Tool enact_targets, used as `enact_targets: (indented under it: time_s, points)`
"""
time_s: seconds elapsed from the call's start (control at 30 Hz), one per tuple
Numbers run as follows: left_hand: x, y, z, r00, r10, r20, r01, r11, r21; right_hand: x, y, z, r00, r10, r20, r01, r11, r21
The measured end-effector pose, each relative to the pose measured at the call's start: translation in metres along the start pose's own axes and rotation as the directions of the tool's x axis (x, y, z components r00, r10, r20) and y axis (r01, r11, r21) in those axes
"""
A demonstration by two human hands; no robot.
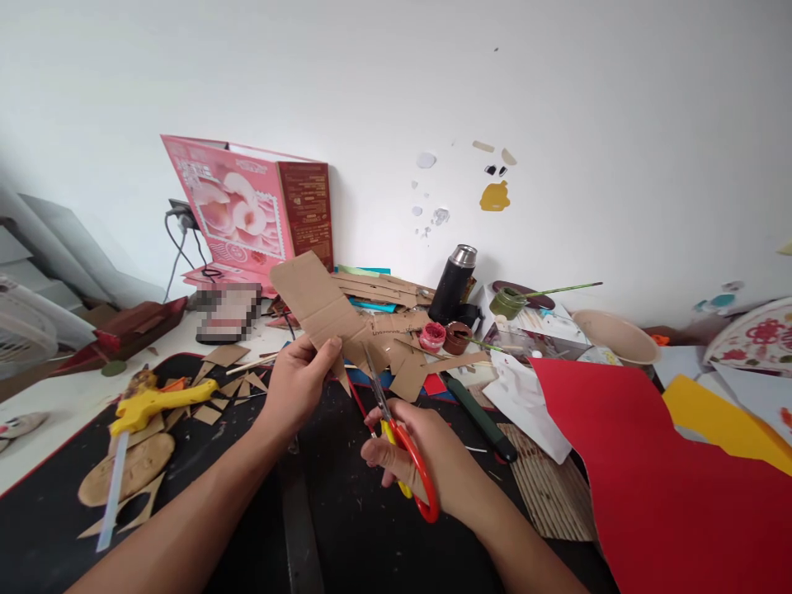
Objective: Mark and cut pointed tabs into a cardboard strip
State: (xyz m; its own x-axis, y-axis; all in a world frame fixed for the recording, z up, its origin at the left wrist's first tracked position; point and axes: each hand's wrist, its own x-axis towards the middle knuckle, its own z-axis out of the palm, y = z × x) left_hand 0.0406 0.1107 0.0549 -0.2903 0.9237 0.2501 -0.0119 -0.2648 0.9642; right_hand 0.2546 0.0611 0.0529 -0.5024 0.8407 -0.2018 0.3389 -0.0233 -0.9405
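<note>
Between thumb and fingers, my left hand (301, 379) pinches a creased strip of brown cardboard (318, 301) by its lower edge, tilted up over the desk. My right hand (426, 450) is closed around the red and yellow handles of a pair of scissors (405, 462). The blades point up and away from me and meet the cardboard's lower right end. Whether they have cut into it I cannot tell. Below the hands, a metal ruler (300, 520) lies on the black mat (365, 544).
At left lies a yellow hot glue gun (161, 403) with cardboard scraps. A black flask (454, 285), paint jars (431, 336) and a dark green cutter (479, 417) are beyond my right hand. Red paper (674, 478) covers the right side. A pink box (247, 210) stands against the wall.
</note>
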Motion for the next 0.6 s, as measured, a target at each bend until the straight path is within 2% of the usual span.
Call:
enact_targets:
  time_s: [0.2, 0.43, 0.6]
  points:
    - [0.0012, -0.0016, 0.002, 0.999, -0.04, 0.015, 0.04, 0.999, -0.023, 0.0005, 0.0008, 0.0021, 1.0, 0.018, -0.025, -0.019, 0.999, -0.035]
    - [0.0017, -0.0048, -0.0002, 0.999, -0.027, 0.039, 0.027, 1.0, 0.012, 0.0014, 0.0006, 0.0034, 0.998, 0.031, -0.056, -0.035, 0.997, -0.074]
    - [0.0017, -0.0035, 0.0007, 0.999, -0.044, 0.028, 0.044, 0.999, -0.008, 0.0015, 0.0019, 0.0056, 0.997, 0.0, -0.079, -0.01, 0.993, -0.121]
